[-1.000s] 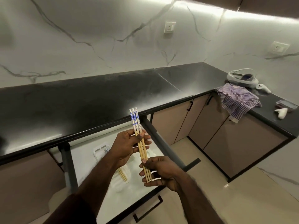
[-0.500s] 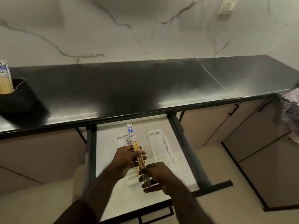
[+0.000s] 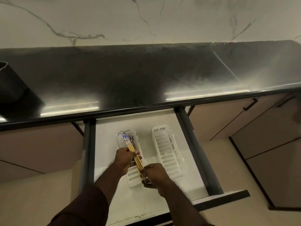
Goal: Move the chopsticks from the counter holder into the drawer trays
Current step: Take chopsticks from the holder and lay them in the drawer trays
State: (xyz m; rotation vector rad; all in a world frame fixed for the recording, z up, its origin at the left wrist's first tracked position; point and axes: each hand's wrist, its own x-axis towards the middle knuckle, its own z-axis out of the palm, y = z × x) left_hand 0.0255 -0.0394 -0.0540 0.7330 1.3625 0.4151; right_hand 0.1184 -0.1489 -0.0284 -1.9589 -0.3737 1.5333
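Note:
A bundle of wooden chopsticks (image 3: 130, 148) with blue-patterned tops is held over the left white tray (image 3: 132, 176) in the open drawer (image 3: 105, 160). My left hand (image 3: 124, 159) grips the bundle around its middle. My right hand (image 3: 154, 174) pinches the thin lower ends. More blue-topped chopsticks (image 3: 132, 139) lie in the far end of that left tray. The right white tray (image 3: 166, 149) holds nothing that I can see. The black holder (image 3: 9, 84) stands on the counter at the far left, its contents cut off by the frame edge.
The black counter (image 3: 146, 75) overhangs the drawer's back. Dark metal drawer rails (image 3: 193, 144) run along both sides. Beige cabinet doors with black handles (image 3: 250, 104) are to the right. A marble wall rises behind the counter.
The view has tilted down and left toward the drawer. Both hands have lowered the chopstick bundle from near counter height to just above the left tray.

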